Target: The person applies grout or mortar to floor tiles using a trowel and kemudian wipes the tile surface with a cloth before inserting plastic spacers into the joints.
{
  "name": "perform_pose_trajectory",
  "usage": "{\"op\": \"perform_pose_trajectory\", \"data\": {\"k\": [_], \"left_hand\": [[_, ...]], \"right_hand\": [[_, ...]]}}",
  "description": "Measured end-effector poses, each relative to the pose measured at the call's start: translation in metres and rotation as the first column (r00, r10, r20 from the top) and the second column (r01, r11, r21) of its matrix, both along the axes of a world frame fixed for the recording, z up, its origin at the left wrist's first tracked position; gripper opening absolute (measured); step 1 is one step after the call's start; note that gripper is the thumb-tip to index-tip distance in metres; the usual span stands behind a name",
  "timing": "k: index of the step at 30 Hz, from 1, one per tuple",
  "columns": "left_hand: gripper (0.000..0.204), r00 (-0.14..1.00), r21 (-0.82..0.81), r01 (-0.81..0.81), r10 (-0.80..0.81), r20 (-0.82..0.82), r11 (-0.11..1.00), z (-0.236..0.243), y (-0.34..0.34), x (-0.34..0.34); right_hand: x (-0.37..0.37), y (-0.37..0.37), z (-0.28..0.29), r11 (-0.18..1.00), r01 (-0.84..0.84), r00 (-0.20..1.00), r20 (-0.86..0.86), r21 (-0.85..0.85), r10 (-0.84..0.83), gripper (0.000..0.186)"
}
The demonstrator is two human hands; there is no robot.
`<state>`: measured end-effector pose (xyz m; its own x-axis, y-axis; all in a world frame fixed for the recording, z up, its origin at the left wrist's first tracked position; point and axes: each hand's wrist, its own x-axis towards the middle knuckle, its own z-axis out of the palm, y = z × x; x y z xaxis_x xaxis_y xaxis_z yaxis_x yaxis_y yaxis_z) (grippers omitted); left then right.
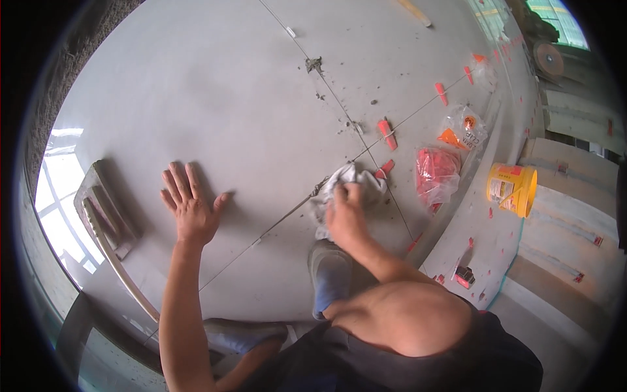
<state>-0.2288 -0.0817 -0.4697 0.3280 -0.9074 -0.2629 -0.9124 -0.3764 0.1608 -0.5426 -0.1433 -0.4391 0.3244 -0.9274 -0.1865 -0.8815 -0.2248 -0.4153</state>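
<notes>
My left hand (194, 210) lies flat on a large grey floor tile (196, 117), its fingers spread and nothing in it. A crumpled white and grey rag (367, 189) is bunched under my right hand (348, 212), whose fingers grip it against the tiles. The rag covers part of a joint, and dark mortar (318, 188) shows along the joint just left of it. Beside the rag's right edge is a red tile-levelling wedge (385, 168); a second red wedge (387, 133) lies a little farther off.
A suction lifter with a hose (111, 212) stands at left. To the right are a clear bag of red wedges (436, 175), an opened plastic bag (465, 127) and a yellow bucket (513, 189). Mortar crumbs (313, 64) dot the far joint. My shoe (326, 261) is close to the rag.
</notes>
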Motion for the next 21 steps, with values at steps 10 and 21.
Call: {"op": "perform_pose_trajectory", "data": {"k": [10,21], "left_hand": [[0.101,0.999,0.009,-0.019,0.019,-0.035,1.0,0.003,0.0,0.001],[0.101,0.999,0.007,-0.01,0.01,-0.041,1.0,0.006,0.0,0.005]], "right_hand": [[0.01,0.006,0.011,0.985,-0.157,0.981,0.13,0.067,0.147,0.04],[0.042,0.042,0.035,0.757,-0.653,0.757,0.022,0.031,0.653,0.05]]}}
